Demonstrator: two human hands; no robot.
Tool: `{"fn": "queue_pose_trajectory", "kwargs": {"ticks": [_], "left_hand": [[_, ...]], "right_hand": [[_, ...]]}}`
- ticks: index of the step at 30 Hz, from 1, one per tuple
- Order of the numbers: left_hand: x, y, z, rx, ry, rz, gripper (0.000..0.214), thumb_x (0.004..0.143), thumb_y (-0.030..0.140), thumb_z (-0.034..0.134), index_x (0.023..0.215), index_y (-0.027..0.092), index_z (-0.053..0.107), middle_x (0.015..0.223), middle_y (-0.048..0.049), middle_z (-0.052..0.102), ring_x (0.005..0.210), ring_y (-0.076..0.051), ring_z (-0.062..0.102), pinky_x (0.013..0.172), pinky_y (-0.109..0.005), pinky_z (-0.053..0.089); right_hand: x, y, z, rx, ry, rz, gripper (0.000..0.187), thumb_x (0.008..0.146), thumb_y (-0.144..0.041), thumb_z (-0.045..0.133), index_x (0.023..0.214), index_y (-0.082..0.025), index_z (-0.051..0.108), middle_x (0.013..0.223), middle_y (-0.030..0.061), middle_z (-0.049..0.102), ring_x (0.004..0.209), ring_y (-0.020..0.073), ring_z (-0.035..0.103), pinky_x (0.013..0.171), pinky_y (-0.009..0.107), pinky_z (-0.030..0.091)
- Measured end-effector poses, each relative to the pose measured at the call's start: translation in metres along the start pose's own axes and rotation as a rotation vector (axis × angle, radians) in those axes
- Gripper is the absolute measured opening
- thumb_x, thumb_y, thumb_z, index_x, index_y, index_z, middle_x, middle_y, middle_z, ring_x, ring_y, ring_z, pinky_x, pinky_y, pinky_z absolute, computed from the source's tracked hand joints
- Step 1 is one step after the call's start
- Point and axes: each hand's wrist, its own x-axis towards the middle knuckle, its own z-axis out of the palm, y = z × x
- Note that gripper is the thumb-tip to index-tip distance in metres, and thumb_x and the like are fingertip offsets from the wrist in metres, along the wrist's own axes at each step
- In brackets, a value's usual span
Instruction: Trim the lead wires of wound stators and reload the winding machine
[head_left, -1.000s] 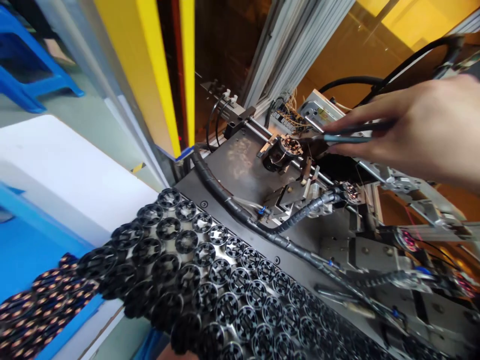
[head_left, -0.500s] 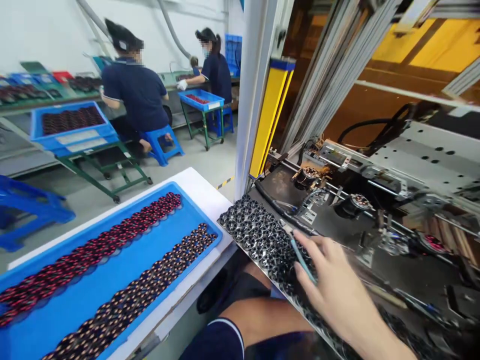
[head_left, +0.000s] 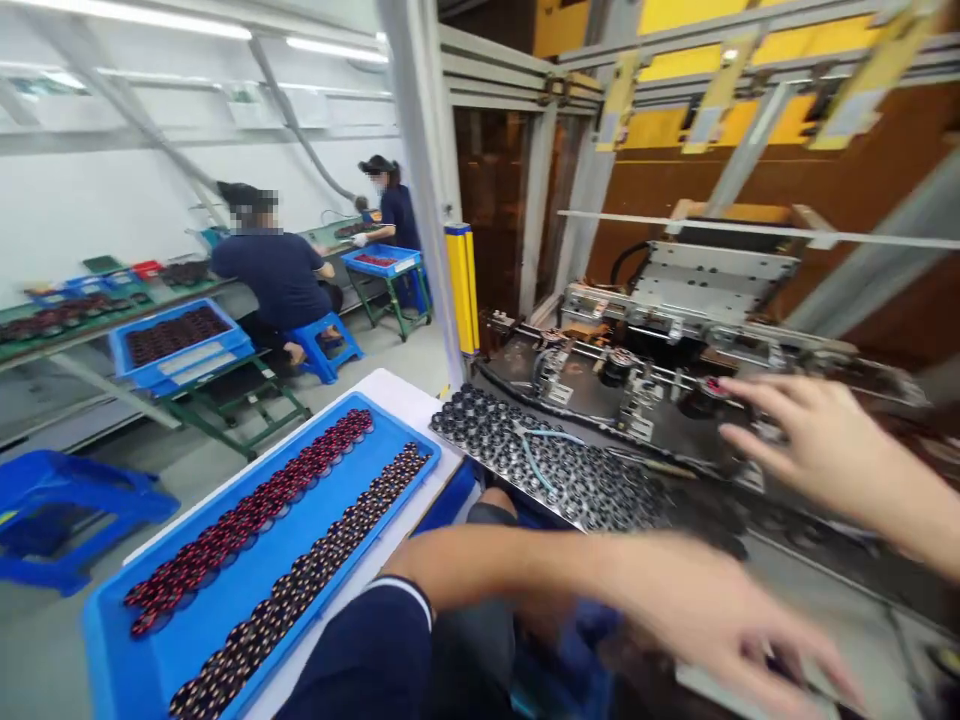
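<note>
While your right hand (head_left: 817, 440) hangs over the dark metal machine bed (head_left: 517, 362), its thumb and forefinger stand apart, not pinched together. The forefinger's tip is at, or just beside, a round black part with a red-wound top (head_left: 703, 394), which sits on the bed; whether skin meets it, you cannot tell from this angle. Your left hand (head_left: 731, 615) lies low in front of you, fingers partly curled and badly blurred (something dark shows between them, but whether it is held cannot be told).

The likeliest trouble is at the fingertip: a sideways brush could tip the red-topped part or snag a fine wire, since your fingers would come at it from one side only. The slim pliers with pale blue handles (head_left: 555, 434) are another worry. They lie loose, handles spread, on a packed layer of glossy black plastic rings (head_left: 600, 490), so a bump could slide them off or catch a handle among the rings. Your left forearm passes close to that layer's near edge, and a careless lift might sweep rings out of line.

Over on the white counter (head_left: 384, 383), the shallow blue plastic tray (head_left: 296, 540) holds one red-wound row (head_left: 251, 520) and one copper-wound row (head_left: 300, 588); your navy sleeve (head_left: 367, 650) could disturb the nearer one.
</note>
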Motion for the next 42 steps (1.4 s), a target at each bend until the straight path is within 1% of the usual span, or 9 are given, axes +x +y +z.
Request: {"fn": "queue_pose_trajectory", "kwargs": {"ticks": [2, 4, 5, 8, 11, 16, 22, 36, 42], "left_hand": [[0.005, 0.032, -0.05, 0.313, 0.368, -0.129, 0.032, 0.112, 0.068, 0.081, 0.126, 0.043, 0.095, 0.127, 0.0029, 0.096, 0.124, -0.023, 0.093, 0.103, -0.034, 0.072], [0.016, 0.048, -0.107, 0.593, 0.606, -0.286, 0.039, 0.119, 0.059, 0.075, 0.145, 0.037, 0.093, 0.134, 0.001, 0.096, 0.129, -0.024, 0.091, 0.113, -0.036, 0.069], [0.025, 0.048, -0.135, 0.647, 0.664, -0.323, 0.039, 0.122, 0.05, 0.071, 0.148, 0.031, 0.092, 0.141, -0.0044, 0.095, 0.134, -0.028, 0.088, 0.122, -0.042, 0.067], [0.06, 0.023, -0.203, 0.794, 0.705, -0.462, 0.031, 0.122, 0.034, 0.074, 0.144, 0.021, 0.091, 0.156, -0.0141, 0.088, 0.156, -0.034, 0.077, 0.145, -0.056, 0.054], [0.092, -0.015, -0.235, 0.908, 0.663, -0.631, 0.042, 0.117, 0.045, 0.09, 0.15, 0.019, 0.084, 0.165, -0.0166, 0.079, 0.165, -0.039, 0.069, 0.145, -0.069, 0.054], [0.129, -0.059, -0.242, 1.03, 0.557, -0.753, 0.05, 0.117, 0.052, 0.091, 0.155, 0.02, 0.082, 0.168, -0.0166, 0.076, 0.162, -0.038, 0.071, 0.141, -0.067, 0.06], [0.159, -0.085, -0.239, 1.141, 0.478, -0.777, 0.043, 0.116, 0.05, 0.092, 0.146, 0.019, 0.085, 0.168, -0.0159, 0.077, 0.168, -0.039, 0.066, 0.147, -0.07, 0.053], [0.164, -0.107, -0.268, 1.206, 0.294, -0.846, 0.04, 0.118, 0.049, 0.09, 0.143, 0.018, 0.085, 0.159, -0.0149, 0.081, 0.162, -0.038, 0.071, 0.146, -0.07, 0.054], [0.173, -0.109, -0.292, 1.152, 0.18, -0.851, 0.038, 0.117, 0.049, 0.092, 0.14, 0.018, 0.086, 0.147, -0.0134, 0.085, 0.144, -0.033, 0.081, 0.129, -0.058, 0.069]], "right_hand": [[0.001, 0.043, -0.038, -0.095, -0.078, 0.112, 0.055, 0.116, -0.064, 0.061, 0.165, -0.048, 0.081, 0.16, 0.0183, 0.083, 0.155, 0.0516, 0.076, 0.135, 0.079, 0.059], [0.0, 0.082, -0.062, -0.191, -0.179, 0.245, 0.052, 0.121, -0.06, 0.07, 0.161, -0.029, 0.082, 0.159, 0.0216, 0.082, 0.152, 0.0439, 0.077, 0.136, 0.075, 0.061], [0.0, 0.1, -0.069, -0.225, -0.258, 0.311, 0.05, 0.122, -0.058, 0.079, 0.157, -0.024, 0.081, 0.158, 0.0168, 0.082, 0.148, 0.0357, 0.079, 0.134, 0.067, 0.065], [-0.001, 0.142, -0.066, -0.246, -0.46, 0.458, 0.04, 0.123, -0.051, 0.084, 0.152, -0.024, 0.083, 0.16, 0.0141, 0.081, 0.139, 0.0293, 0.082, 0.122, 0.054, 0.074], [-0.002, 0.166, -0.043, -0.199, -0.568, 0.521, 0.041, 0.122, -0.051, 0.085, 0.153, -0.023, 0.082, 0.159, 0.0138, 0.081, 0.137, 0.0297, 0.083, 0.119, 0.053, 0.075], [-0.005, 0.184, -0.006, -0.133, -0.635, 0.566, 0.045, 0.12, -0.049, 0.088, 0.156, -0.022, 0.08, 0.158, 0.014, 0.081, 0.137, 0.0304, 0.083, 0.117, 0.053, 0.076], [-0.011, 0.201, 0.007, -0.096, -0.67, 0.559, 0.046, 0.121, -0.049, 0.087, 0.158, -0.023, 0.08, 0.161, 0.0143, 0.08, 0.139, 0.0309, 0.083, 0.119, 0.055, 0.075], [0.006, 0.239, 0.039, -0.089, -0.654, 0.58, 0.036, 0.118, -0.047, 0.09, 0.143, -0.021, 0.085, 0.152, 0.0122, 0.085, 0.139, 0.0305, 0.083, 0.124, 0.056, 0.072], [0.015, 0.246, 0.035, -0.038, -0.655, 0.59, 0.026, 0.102, -0.035, 0.107, 0.119, -0.022, 0.092, 0.109, 0.0076, 0.091, 0.115, 0.0293, 0.086, 0.111, 0.047, 0.069]]}}
